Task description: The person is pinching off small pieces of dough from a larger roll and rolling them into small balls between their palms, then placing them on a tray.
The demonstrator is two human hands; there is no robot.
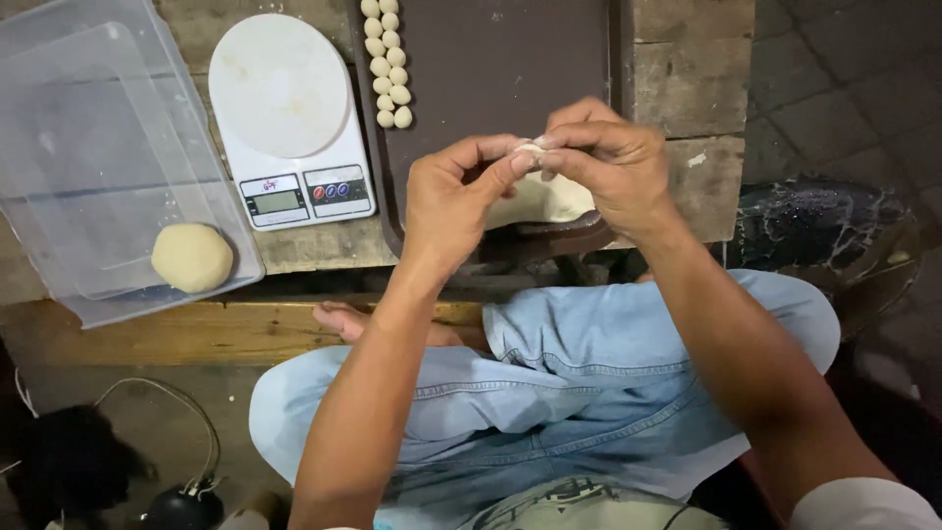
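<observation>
Pale dough piece (530,152), small, is pinched between the thumb and fingertips of both hands at once. Left hand (453,201) closes on it from the left, right hand (608,167) from the right; fingers of both are pressed together on the piece, which is held in the air above the near edge of the dark tray (491,59). Piece too small and too covered to give a long axis or heading.

Just below the hands, on the tray's near end, lies a larger flattened dough lump (549,201), partly hidden by the right hand. At the tray's far left edge: two rows of small dough balls (389,61), rows running away from the person, balls touching.

Left of the tray, a white kitchen scale (289,118) with a round bare platform stands on the wooden bench (687,88).

Farther left, a clear plastic container (59,118), shallow, holds one round dough ball (192,257) in its near right corner.

Below: crossed legs in light blue jeans (589,373).
</observation>
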